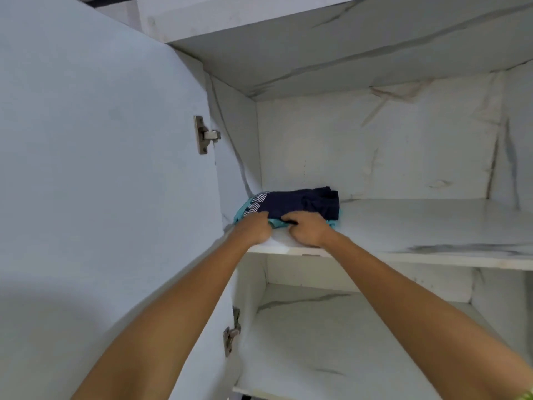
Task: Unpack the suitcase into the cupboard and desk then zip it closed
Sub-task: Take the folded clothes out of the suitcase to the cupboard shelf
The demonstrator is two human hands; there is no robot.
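A folded pile of clothes, dark navy on top with white stripes and a teal piece underneath, lies in the left back corner of the cupboard's upper shelf. Both my arms reach up to it. My left hand grips the pile's near left edge with curled fingers. My right hand grips the near edge beside it, fingers curled into the fabric. The suitcase and the desk are out of view.
The white cupboard door stands open on the left, close to my left arm, with two metal hinges. A lower marble-patterned shelf lies beneath. The upper shelf stretches to the right of the pile.
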